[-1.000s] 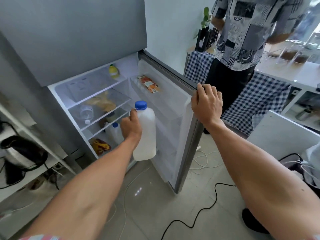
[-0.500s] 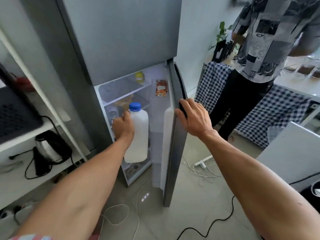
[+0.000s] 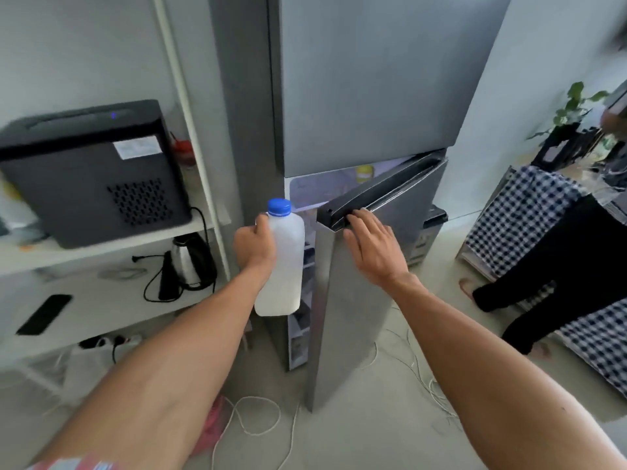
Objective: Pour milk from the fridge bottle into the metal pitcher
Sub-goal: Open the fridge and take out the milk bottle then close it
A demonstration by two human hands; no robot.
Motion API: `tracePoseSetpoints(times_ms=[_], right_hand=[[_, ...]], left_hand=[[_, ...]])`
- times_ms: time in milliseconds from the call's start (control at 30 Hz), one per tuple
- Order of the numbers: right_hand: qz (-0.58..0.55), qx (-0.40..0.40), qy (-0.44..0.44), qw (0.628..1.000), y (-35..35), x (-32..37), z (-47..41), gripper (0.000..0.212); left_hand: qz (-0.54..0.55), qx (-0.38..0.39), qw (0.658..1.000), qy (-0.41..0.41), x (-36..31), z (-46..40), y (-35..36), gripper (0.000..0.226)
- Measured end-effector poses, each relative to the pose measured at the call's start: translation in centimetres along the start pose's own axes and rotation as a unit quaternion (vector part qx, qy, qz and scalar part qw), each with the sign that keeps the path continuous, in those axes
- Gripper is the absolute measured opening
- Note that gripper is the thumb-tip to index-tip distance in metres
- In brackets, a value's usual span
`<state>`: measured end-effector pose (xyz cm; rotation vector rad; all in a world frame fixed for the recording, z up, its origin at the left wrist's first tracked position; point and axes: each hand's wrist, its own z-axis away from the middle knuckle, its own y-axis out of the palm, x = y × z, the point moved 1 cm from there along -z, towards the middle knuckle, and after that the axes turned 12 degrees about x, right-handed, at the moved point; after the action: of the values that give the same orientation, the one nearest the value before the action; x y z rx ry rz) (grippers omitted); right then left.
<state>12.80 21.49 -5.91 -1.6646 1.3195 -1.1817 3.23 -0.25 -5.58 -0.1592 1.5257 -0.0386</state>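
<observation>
While clear of door (image 3: 353, 293), bottle (image 3: 283, 262).

white milk bottle (image 3: 283, 266) with blue cap, upright, slightly tilted, before the part-open fridge door (image 3: 353, 300).

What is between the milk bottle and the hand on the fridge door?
In the head view, only the door's edge and a slice of lit fridge shelves lie between the milk bottle and the right hand.

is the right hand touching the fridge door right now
Touching. The head view shows the right hand laid flat against the fridge door, its fingertips on the dark top edge.
</observation>
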Motion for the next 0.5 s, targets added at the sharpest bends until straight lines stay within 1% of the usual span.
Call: tracePoseSetpoints(times_ms=[133, 300, 400, 500], right_hand=[[-0.003, 0.044, -0.011, 0.999, 1.4, 0.7, -2.9, 0.044], [0.009, 0.123, 0.006, 0.992, 1.9, 1.8, -6.2, 0.063], [0.019, 0.152, 0.011, 0.988, 2.0, 2.6, -7.7, 0.070], [0.017, 0.183, 0.020, 0.983, 2.4, 3.1, -9.0, 0.078]], left_hand=[[0.008, -0.046, 0.999, -0.003, -0.3, -0.6, -1.3, 0.048], [0.020, -0.063, 0.998, -0.014, -0.9, -1.1, -2.3, 0.043], [0.033, -0.080, 0.996, -0.026, -1.1, -1.5, -2.5, 0.042], [0.030, -0.093, 0.995, -0.018, -1.4, -1.8, -2.5, 0.039]])
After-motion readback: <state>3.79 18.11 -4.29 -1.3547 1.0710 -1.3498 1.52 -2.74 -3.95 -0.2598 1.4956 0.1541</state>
